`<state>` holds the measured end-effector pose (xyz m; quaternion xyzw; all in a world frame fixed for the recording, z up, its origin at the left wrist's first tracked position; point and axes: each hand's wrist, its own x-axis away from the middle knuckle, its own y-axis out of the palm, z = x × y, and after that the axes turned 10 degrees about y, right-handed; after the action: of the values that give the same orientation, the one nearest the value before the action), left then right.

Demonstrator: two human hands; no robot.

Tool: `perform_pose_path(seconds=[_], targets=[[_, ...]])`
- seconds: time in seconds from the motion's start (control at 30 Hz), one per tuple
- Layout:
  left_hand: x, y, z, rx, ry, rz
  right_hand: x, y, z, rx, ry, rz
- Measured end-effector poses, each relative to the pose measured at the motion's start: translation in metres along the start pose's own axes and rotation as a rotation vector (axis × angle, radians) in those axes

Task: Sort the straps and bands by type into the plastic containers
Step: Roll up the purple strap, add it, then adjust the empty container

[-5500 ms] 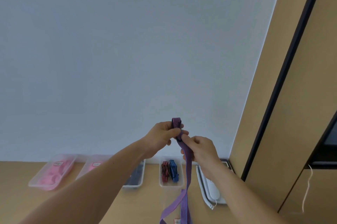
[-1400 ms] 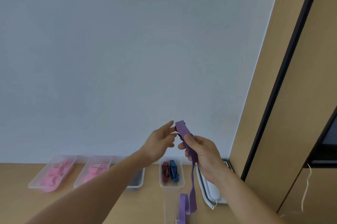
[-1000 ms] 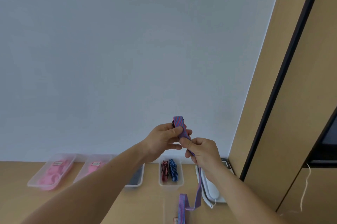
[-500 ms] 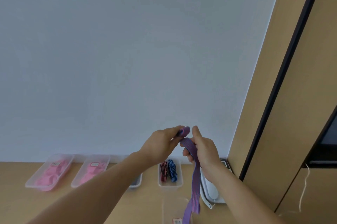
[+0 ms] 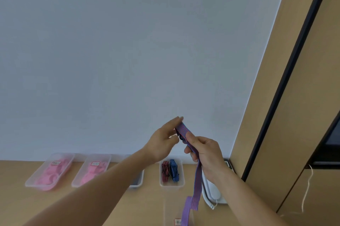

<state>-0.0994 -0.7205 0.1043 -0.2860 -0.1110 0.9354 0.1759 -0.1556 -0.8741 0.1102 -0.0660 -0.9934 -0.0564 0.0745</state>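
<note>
A person at a wooden bench (image 5: 22,207) holds a long purple-striped strap (image 5: 198,179) up before a blank wall. The right hand (image 5: 206,154) grasps the strap near its top, thumb and curled fingers pinching it. The left hand (image 5: 162,142) is released, its straight fingers lying against the strap's upper end. The rest hangs down, its tail folding above a clear near container (image 5: 166,207). This looks like the rolling-up step, gathering the strap into a bundle before filing it. The next move probably calls for the left hand to turn the top end over while the right feeds slack. The roll likely goes in the far container (image 5: 172,185), which holds red and blue striped rolls, though the near one may be meant. A dark piece between the hands is hard to make out. The left forearm hides most of a grey container (image 5: 137,183). Labels are unreadable, and the strap's tail is cut off below.
</note>
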Motion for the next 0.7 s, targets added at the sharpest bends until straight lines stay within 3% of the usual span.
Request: perform_pose_path(seconds=[0.1, 0.2, 0.43, 0.7], targets=[[-0.003, 0.001, 0.019, 0.507, -0.249, 0.057, 0.001, 0.001, 0.002, 0.009, -0.020, -0.003], [-0.001, 0.003, 0.022, 0.574, -0.314, -0.018, 0.002, 0.004, 0.005, -0.004, -0.040, 0.016], [-0.002, 0.005, 0.011, 0.359, -0.173, -0.006, 0.003, -0.002, 0.008, 0.086, 0.052, 0.096], [0.003, 0.009, 0.006, -0.214, 0.175, -0.034, 0.009, -0.001, -0.002, 0.156, 0.079, 0.099]])
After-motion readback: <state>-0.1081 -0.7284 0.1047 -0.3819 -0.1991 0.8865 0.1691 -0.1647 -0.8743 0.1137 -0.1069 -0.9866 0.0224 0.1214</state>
